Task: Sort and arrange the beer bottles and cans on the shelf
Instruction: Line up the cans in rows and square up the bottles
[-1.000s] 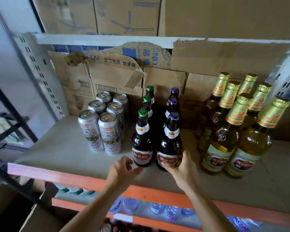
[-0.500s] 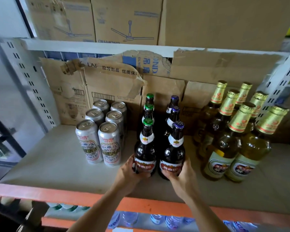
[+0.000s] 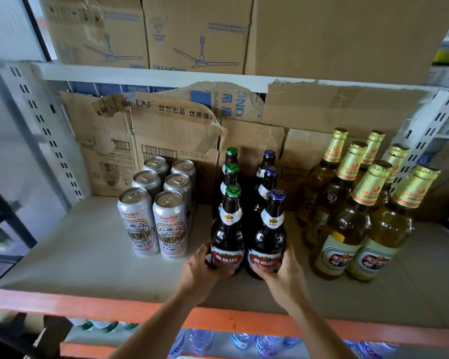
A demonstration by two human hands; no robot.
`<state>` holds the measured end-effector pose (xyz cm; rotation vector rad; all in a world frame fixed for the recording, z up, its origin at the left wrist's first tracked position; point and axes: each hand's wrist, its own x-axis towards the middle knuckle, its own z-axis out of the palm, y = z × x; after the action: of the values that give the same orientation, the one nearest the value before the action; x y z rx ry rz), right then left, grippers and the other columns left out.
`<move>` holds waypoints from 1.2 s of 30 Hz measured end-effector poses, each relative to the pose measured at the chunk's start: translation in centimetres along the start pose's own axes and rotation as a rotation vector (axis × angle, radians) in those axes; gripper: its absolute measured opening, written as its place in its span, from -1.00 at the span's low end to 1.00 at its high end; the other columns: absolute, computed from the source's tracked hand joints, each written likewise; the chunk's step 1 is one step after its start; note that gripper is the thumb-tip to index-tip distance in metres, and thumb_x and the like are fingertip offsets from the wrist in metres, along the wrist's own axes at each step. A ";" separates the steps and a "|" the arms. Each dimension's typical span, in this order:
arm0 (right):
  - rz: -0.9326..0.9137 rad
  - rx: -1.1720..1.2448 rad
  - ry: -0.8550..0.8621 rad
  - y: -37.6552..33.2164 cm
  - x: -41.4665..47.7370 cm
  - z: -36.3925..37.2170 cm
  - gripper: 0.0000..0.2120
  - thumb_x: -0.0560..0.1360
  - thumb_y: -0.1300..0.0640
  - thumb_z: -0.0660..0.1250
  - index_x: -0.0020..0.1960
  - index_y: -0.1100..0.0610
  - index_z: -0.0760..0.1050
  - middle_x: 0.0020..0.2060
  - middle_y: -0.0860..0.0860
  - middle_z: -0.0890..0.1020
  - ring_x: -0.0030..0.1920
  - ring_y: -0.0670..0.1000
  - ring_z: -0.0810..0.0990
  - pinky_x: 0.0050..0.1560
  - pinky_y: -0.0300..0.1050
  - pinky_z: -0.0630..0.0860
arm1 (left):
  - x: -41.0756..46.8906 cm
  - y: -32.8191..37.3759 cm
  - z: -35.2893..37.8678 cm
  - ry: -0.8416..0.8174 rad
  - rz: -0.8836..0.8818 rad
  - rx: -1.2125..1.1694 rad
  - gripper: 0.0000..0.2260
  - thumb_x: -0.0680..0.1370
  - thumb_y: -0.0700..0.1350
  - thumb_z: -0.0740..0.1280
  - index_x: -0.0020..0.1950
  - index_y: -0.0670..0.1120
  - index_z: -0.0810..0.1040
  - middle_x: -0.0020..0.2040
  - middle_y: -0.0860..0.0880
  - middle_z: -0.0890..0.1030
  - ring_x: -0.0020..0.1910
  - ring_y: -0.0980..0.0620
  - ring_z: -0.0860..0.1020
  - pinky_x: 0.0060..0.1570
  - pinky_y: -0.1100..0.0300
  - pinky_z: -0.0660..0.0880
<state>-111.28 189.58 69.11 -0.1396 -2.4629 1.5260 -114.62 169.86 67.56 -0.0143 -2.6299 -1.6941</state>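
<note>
On the grey shelf (image 3: 88, 255) stand several silver cans (image 3: 156, 203) in two rows at the left. In the middle are two rows of dark bottles, one row with green caps and one with purple caps. My left hand (image 3: 202, 270) grips the base of the front green-capped bottle (image 3: 227, 229). My right hand (image 3: 280, 273) grips the base of the front purple-capped bottle (image 3: 268, 234). Both bottles stand upright, side by side. Several tall gold-foil bottles (image 3: 360, 216) stand in two rows at the right.
Torn cardboard boxes (image 3: 166, 130) line the back of the shelf. More boxes (image 3: 192, 32) sit on the shelf above. An orange rail (image 3: 62, 304) edges the front. Water bottles (image 3: 200, 340) lie on the shelf below. Perforated uprights (image 3: 42, 130) flank the bay.
Both hands moved forward from in front of the dark bottles and closed round the bases of the two front ones. The camera has come closer to the shelf.
</note>
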 end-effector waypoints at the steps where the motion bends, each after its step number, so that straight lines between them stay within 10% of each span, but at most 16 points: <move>1: -0.002 -0.005 0.004 0.0 -0.1 0.0 -0.36 0.34 0.12 0.57 0.34 0.10 0.38 -0.03 -0.20 0.57 -0.06 -0.20 0.58 -0.20 -0.60 0.34 | 0.0 -0.1 0.0 0.005 -0.003 0.003 -0.34 0.12 0.17 0.53 0.18 -0.01 0.55 -0.09 0.12 0.63 -0.19 0.25 0.54 -0.29 0.51 0.38; 7: 0.035 0.077 -0.089 0.3 0.9 -0.9 -0.25 0.26 0.10 0.63 0.31 -0.14 0.32 0.02 -0.26 0.62 0.04 -0.25 0.61 -0.05 -0.46 0.45 | 1.0 0.2 -0.3 -0.049 -0.032 0.007 -0.10 0.19 -0.05 0.64 0.45 -0.09 0.30 0.18 0.03 0.56 0.14 0.11 0.52 -0.08 0.43 0.36; 12: 0.073 0.156 -0.266 -0.1 2.7 -1.3 -0.10 0.17 0.14 0.64 0.37 -0.25 0.28 0.14 -0.22 0.63 0.14 -0.14 0.62 0.17 -0.03 0.55 | 2.3 0.8 -0.7 -0.254 -0.005 -0.035 -0.06 0.11 -0.13 0.61 0.45 -0.03 0.31 0.01 0.19 0.61 -0.13 0.49 0.54 -0.21 0.57 0.43; 23: 0.125 0.142 -0.282 -0.1 2.7 -1.3 -0.17 0.16 0.14 0.62 0.33 -0.20 0.35 0.09 -0.18 0.66 0.09 -0.12 0.64 0.20 0.07 0.55 | 2.5 0.0 -0.7 -0.250 -0.056 -0.012 -0.31 0.20 -0.15 0.63 0.28 0.00 0.47 -0.06 0.18 0.63 -0.19 0.42 0.57 -0.22 0.53 0.46; 31: 0.099 0.109 -0.105 0.4 -0.1 -0.1 -0.19 0.25 0.42 0.52 0.35 -0.07 0.29 0.07 -0.08 0.61 -0.05 -0.27 0.60 -0.14 -0.40 0.50 | 0.9 0.1 -0.7 -0.188 -0.042 -0.036 -0.13 0.14 0.02 0.62 0.40 0.04 0.37 0.12 0.12 0.62 0.03 0.33 0.57 -0.05 0.38 0.53; 36: 0.130 0.188 0.080 0.7 -1.2 1.0 -0.54 0.35 0.51 0.33 0.17 0.18 0.39 -0.06 0.19 0.58 -0.16 0.10 0.56 -0.23 -0.33 0.49 | 0.2 0.3 -1.8 -0.230 0.023 0.036 -0.09 0.24 0.04 0.59 0.51 0.08 0.22 0.25 0.20 0.51 0.21 0.34 0.47 0.12 0.40 0.46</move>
<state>-110.40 188.76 67.92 -0.3259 -2.2742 1.7602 -114.80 168.32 68.58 -0.2532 -2.8064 -1.7339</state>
